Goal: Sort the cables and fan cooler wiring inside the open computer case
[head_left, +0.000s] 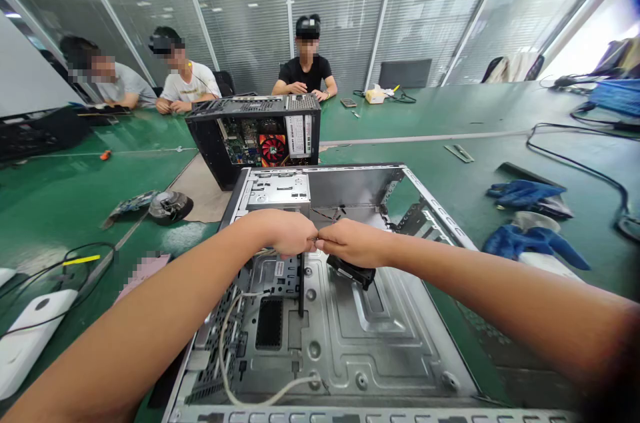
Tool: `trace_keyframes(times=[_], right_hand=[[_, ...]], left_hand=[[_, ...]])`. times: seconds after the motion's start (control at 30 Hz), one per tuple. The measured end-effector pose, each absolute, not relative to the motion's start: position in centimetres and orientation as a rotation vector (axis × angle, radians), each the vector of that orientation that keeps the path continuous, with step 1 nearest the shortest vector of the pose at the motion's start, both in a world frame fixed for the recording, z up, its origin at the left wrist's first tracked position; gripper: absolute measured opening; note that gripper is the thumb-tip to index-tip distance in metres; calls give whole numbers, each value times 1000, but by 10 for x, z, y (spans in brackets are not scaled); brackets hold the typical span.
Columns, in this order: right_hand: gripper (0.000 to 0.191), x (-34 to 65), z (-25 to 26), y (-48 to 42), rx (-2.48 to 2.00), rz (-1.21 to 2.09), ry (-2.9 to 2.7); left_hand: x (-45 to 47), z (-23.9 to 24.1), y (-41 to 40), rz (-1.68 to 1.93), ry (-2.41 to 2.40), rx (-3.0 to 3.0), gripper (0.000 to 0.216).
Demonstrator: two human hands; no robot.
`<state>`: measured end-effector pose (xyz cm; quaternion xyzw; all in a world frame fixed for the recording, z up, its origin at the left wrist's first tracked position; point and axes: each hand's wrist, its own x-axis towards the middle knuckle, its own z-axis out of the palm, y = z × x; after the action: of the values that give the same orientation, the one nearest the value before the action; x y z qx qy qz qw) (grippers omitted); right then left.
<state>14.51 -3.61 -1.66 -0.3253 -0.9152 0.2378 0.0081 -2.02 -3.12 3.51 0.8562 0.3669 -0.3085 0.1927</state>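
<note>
An opened computer case point(320, 343) lies flat in front of me, its bare metal inside facing up. Above its middle, my left hand point(290, 233) and my right hand point(353, 243) meet, both with fingers closed in a pinch. Something small and dark shows between the fingertips, too small to name. Just under my right hand is a black boxy part point(353, 271), partly covered by the hand. Thin dark wires point(327, 215) run behind the fingers. Left of centre, a drive bay point(273, 189) and a pale cable point(225, 343) sit in the case.
Behind stands a black computer tower point(210, 143) with a red fan point(273, 149). Blue gloves point(530, 193) lie at right, a patterned glove point(171, 207) at left. A white power strip point(37, 336) and cords occupy the left. Several people point(306, 69) sit across the green table point(425, 116).
</note>
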Motion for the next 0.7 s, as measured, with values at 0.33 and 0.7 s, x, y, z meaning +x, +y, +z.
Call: trace_keyframes(times=[0.33, 0.7], right_hand=[[28, 145, -16, -36, -1023, 1015, -2725], [31, 143, -17, -35, -1065, 678, -2847]], left_hand=[[-20, 37, -34, -838, 1078, 2566, 37], [-19, 39, -34, -843, 1109, 2460, 38]])
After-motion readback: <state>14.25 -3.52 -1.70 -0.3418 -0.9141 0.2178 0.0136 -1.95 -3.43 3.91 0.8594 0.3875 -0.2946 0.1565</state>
